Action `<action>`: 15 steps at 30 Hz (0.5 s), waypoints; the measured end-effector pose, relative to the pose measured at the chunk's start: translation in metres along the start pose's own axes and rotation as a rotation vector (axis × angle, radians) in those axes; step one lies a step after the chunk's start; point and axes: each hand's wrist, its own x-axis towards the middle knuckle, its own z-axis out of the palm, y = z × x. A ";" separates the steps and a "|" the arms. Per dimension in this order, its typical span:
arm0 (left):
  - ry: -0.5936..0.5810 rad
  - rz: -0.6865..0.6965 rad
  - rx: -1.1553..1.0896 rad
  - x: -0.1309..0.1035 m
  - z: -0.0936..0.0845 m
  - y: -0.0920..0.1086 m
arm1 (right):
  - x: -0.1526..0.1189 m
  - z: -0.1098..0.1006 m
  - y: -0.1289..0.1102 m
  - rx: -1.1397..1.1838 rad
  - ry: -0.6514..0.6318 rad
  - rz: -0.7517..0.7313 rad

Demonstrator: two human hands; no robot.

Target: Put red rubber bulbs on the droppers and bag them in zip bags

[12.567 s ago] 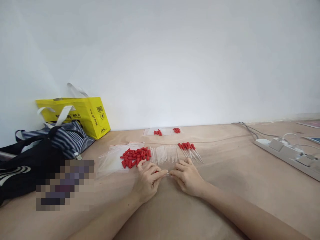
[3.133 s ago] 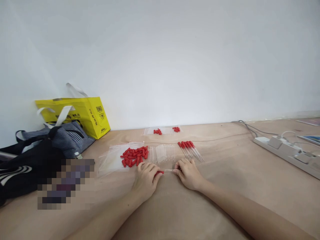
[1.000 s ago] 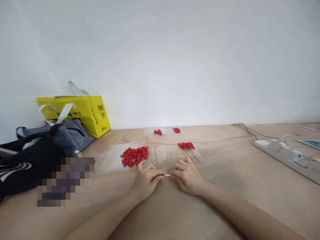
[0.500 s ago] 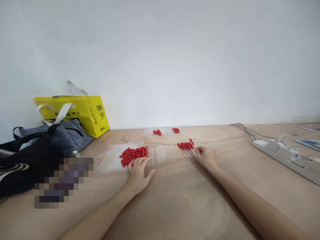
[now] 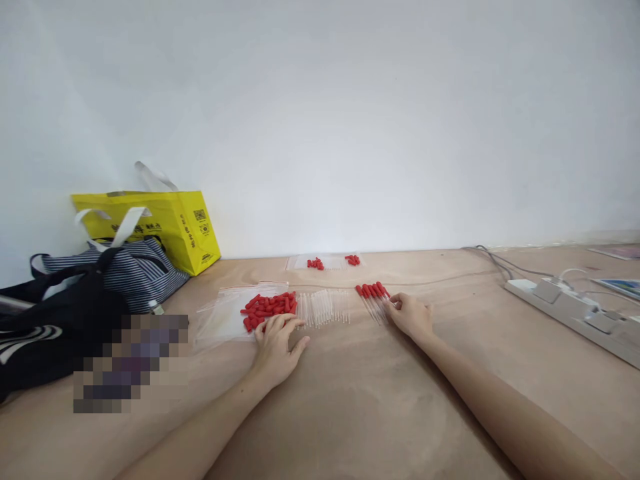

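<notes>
My left hand (image 5: 277, 348) rests open, fingers spread, at the near edge of a pile of red rubber bulbs (image 5: 269, 306). The pile lies on a clear zip bag (image 5: 227, 312). To its right, thin glass tubes (image 5: 324, 308) lie side by side in a row. Farther right, several droppers (image 5: 367, 293), clear tubes with red bulbs on their far ends, lie slanted together. My right hand (image 5: 411, 317) pinches the rightmost dropper (image 5: 383, 291) by its tube, against the others. Its fingertips partly hide that tube.
Behind, near the wall, another clear bag (image 5: 295, 263) has red bulbs (image 5: 315, 264) and thin tubes with it. A yellow bag (image 5: 193, 233), a striped bag (image 5: 150, 267) and a black bag (image 5: 60, 327) stand left. On the right lies a white power strip (image 5: 555, 313) with plugs and cables.
My right hand has moved slightly left and brought the rightmost dropper down into line with the others. The left hand stays almost in place.
</notes>
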 end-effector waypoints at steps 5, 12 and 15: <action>0.054 -0.031 0.013 0.000 0.000 -0.001 | -0.002 -0.001 -0.002 0.019 0.048 -0.042; 0.198 -0.098 0.108 0.009 0.005 -0.002 | -0.020 0.014 -0.046 -0.025 0.033 -0.281; 0.220 -0.192 0.150 0.016 0.001 -0.006 | -0.019 0.019 -0.069 -0.115 -0.037 -0.209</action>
